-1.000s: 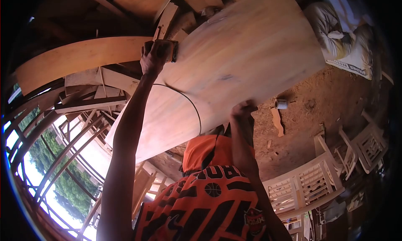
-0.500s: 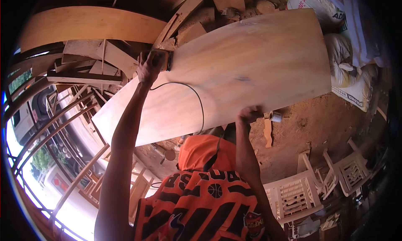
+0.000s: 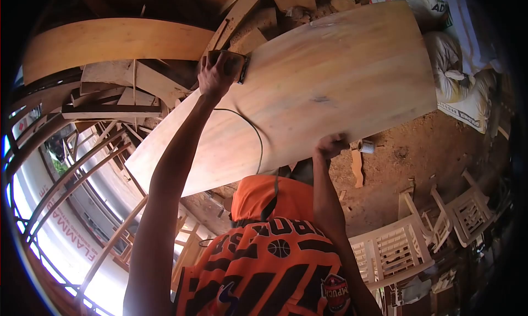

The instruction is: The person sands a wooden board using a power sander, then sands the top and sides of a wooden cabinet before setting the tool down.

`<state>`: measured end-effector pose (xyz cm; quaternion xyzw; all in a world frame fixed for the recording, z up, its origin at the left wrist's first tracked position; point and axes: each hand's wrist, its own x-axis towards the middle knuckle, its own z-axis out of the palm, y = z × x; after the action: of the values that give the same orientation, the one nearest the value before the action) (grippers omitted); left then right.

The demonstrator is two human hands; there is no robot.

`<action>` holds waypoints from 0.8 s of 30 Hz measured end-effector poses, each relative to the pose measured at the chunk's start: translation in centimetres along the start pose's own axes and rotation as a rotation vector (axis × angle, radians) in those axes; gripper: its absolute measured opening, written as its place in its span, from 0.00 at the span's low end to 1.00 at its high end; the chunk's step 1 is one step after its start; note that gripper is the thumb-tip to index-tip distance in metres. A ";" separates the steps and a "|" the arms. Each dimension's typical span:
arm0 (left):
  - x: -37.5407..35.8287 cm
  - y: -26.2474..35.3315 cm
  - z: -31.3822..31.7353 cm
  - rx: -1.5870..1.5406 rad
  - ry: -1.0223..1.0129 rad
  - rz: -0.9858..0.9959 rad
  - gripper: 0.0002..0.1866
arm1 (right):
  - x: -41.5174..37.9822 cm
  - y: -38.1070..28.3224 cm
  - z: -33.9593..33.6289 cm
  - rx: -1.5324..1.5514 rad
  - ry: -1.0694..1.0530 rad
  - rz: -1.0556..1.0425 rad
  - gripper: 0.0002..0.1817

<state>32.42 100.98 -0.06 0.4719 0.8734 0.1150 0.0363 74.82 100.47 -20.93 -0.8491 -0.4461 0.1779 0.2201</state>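
A large pale wooden board lies across the middle of the view, with a few dark marks on its surface. My left hand is wrapped round a dark, flat sander at the board's far edge, left of centre. From there a thin dark cable curves over the board towards my body. My right hand is at the board's near edge, its fingers curled against it; the fingertips are dark and partly hidden. Just right of this hand is a small white can.
Wood scraps and a long curved plank lie at the upper left. Filled sacks stand beyond the board's right end. Light wooden chairs are at the lower right. A wavy wood piece lies on the dusty ground.
My left hand has moved right and slightly up in the view with the sander, and the cable has shifted. My right hand stays at the near edge. The view has tilted slightly.
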 end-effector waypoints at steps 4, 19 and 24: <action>3.2 2.9 1.5 -0.021 -0.002 0.041 0.17 | 0.7 13.6 6.5 0.219 -0.147 0.323 0.24; 14.1 14.3 7.0 -0.042 -0.023 0.210 0.18 | 2.3 2.6 1.1 -2.420 1.101 -1.033 0.25; 16.2 17.0 8.8 -0.042 -0.006 0.281 0.17 | 1.2 0.3 1.0 -1.834 0.980 -0.936 0.25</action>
<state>38.84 124.93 -3.83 0.5890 0.7960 0.1360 0.0322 75.14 101.54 -22.02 -0.4183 -0.5469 -0.6655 -0.2881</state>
